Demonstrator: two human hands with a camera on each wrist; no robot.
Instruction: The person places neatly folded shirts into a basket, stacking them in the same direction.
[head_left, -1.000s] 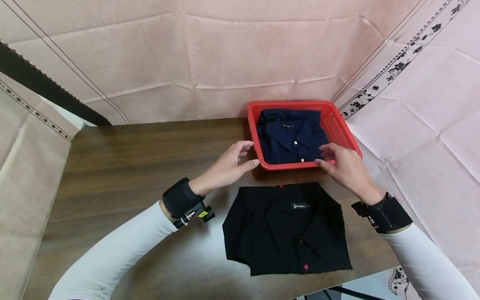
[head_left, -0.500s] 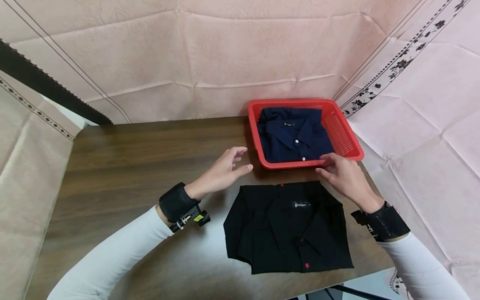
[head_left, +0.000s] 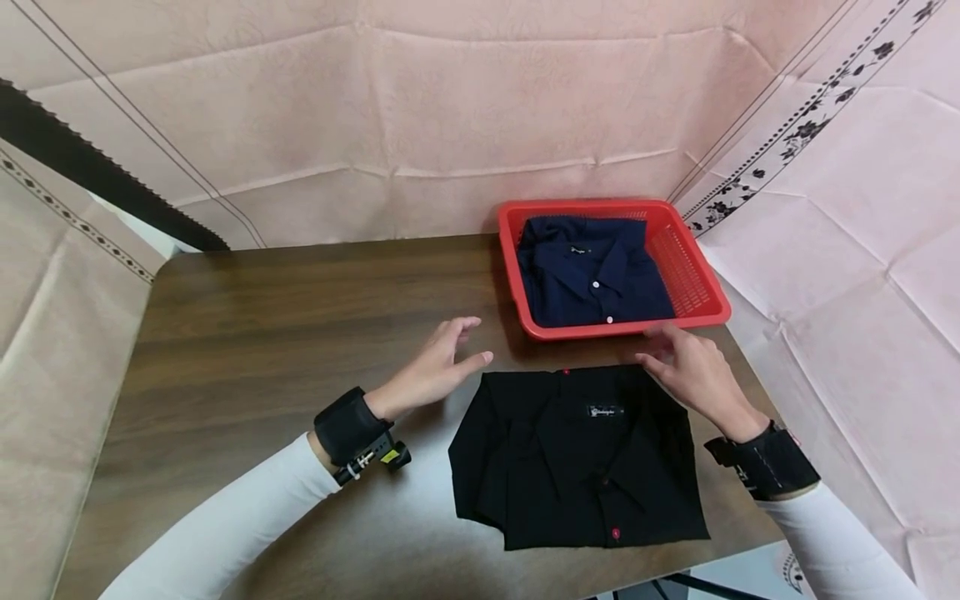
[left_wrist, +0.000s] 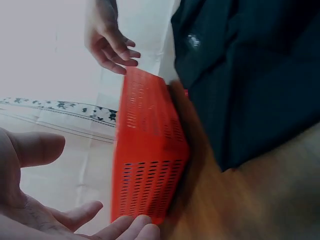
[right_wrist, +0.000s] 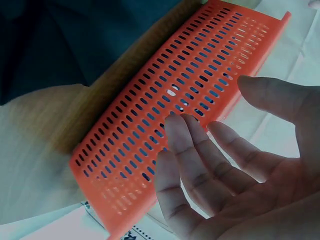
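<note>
A folded navy shirt (head_left: 581, 275) with white buttons lies inside a red plastic basket (head_left: 513, 287) at the table's back right. In front of the basket a black shirt (head_left: 555, 467) with red buttons is spread flat and folded, its label near the collar. My left hand (head_left: 427, 371) hovers left of the black shirt's top corner, fingers relaxed and holding nothing. Near the basket's front right edge, above the black shirt's right shoulder, hangs my right hand (head_left: 693, 371), fingers loosely bent around nothing. In the right wrist view, the right hand's fingers (right_wrist: 182, 160) stand before the basket's perforated wall.
The brown wooden table (head_left: 285, 308) stretches left of the basket. Pale patterned cloth (head_left: 450, 117) hangs behind it and on both sides. Dark legs of something (head_left: 712, 586) show below the table's front right edge.
Both hands have drawn back from the basket toward the person, the left one also moving leftward. The basket and both shirts stay in place.
</note>
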